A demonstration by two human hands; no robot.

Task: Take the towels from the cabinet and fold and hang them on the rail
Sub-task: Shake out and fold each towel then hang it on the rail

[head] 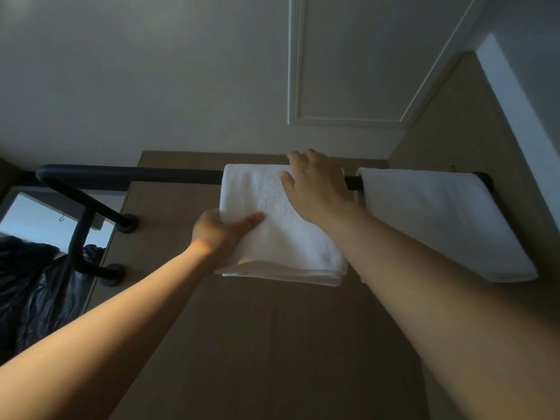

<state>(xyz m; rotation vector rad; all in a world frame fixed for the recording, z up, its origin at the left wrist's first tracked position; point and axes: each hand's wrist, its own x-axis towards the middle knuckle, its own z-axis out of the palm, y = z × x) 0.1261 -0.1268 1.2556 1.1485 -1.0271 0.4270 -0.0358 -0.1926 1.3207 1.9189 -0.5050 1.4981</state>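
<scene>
A folded white towel [272, 219] hangs over the black rail [133, 174] near its middle. My left hand [219, 230] pinches the towel's left edge, thumb lying across the front. My right hand [312, 183] rests on top of the towel where it bends over the rail, fingers reaching over the far side. A second white towel [439, 219] hangs on the rail's right end, apart from the first by a short gap of bare rail.
The rail is fixed to a brown wood-look wall panel [272, 344] by black brackets [121, 219] at the left. A black plastic bag [33, 283] sits at lower left. A white panelled wall [348, 71] rises behind.
</scene>
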